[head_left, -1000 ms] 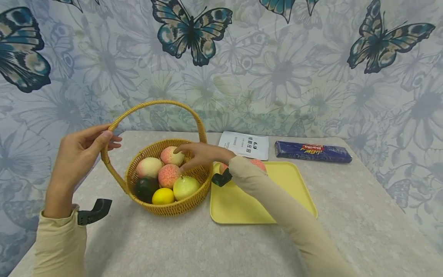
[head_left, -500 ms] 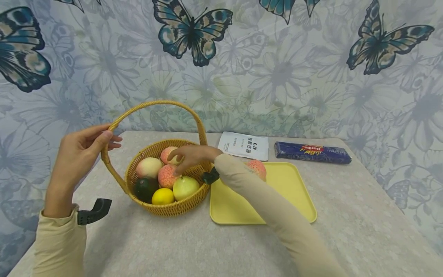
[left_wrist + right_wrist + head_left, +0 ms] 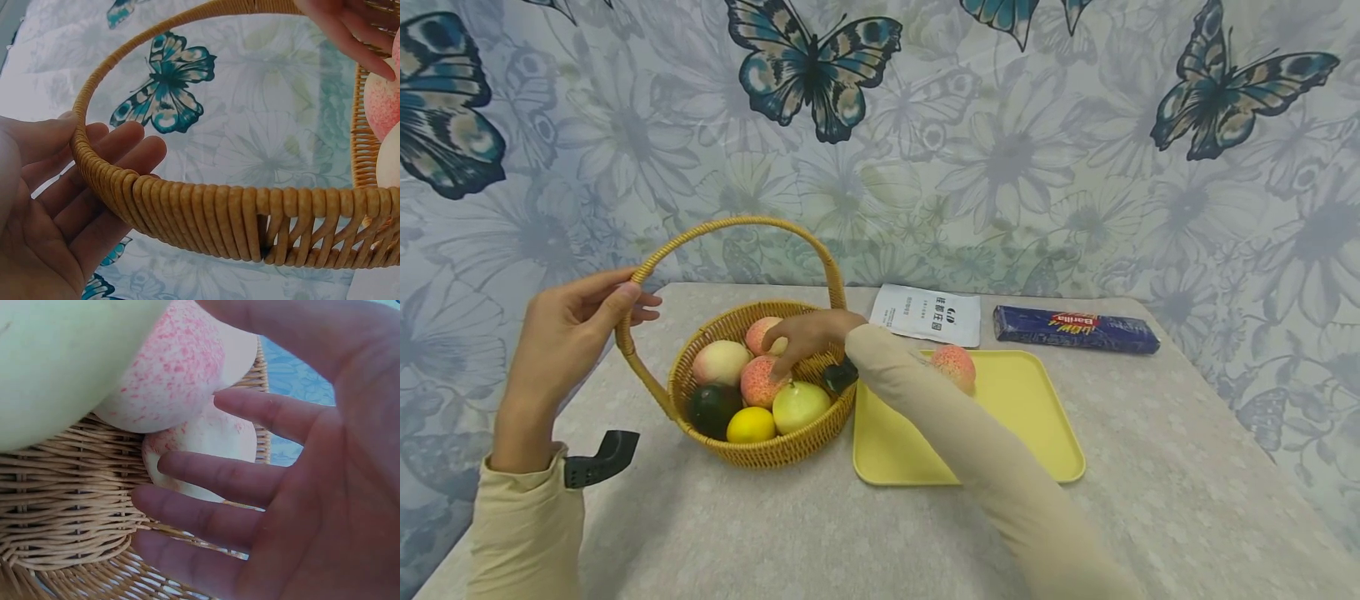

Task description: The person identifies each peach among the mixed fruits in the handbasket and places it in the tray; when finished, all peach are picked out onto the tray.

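The left hand (image 3: pixel 561 342) pinches the handle (image 3: pixel 741 222) of a wicker basket (image 3: pixel 767 454) on the table (image 3: pixel 760 533); the right hand (image 3: pixel 808 333), fingers (image 3: pixel 219 478) spread, is close to the red-speckled peaches (image 3: pixel 757 383) inside it

A curved tan wicker handle (image 3: pixel 187 215) is held by the left grip (image 3: pixel 50 219); a round pink-and-cream peach (image 3: pixel 380 107) is partly shown.

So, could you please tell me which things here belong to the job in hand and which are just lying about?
Part of the job, judging by the hands:
wicker basket, handle held by the left hand
fruit inside it, near the right hand
probably the yellow tray and the peach on it

Seemingly just lying about:
white packet
blue Barilla pack
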`<act>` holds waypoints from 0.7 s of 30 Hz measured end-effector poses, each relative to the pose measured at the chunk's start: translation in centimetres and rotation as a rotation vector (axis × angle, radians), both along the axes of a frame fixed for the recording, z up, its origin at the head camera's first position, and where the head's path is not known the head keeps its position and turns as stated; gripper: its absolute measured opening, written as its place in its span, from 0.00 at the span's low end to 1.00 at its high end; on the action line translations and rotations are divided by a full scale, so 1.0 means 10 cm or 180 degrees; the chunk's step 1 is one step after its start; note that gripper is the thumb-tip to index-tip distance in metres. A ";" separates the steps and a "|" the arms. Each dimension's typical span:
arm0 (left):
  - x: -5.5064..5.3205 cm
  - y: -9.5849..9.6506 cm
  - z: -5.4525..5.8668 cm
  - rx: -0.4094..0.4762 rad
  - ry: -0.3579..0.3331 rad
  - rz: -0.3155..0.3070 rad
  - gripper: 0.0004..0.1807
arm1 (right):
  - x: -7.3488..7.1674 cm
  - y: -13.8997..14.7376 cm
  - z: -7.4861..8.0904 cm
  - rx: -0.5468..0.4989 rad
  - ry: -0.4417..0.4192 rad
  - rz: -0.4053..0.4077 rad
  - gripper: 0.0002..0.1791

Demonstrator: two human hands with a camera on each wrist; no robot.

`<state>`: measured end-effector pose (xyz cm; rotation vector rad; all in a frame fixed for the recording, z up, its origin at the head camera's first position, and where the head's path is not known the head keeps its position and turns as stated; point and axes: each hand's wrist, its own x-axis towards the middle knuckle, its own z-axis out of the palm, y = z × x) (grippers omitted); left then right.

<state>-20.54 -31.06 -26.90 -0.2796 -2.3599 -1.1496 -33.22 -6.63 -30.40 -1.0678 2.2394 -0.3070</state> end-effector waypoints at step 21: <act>0.04 -0.01 -0.04 0.0064 0.0084 -0.0074 0.20 | 0.02 -0.12 -0.18 0.0067 -0.0282 -0.0095 0.37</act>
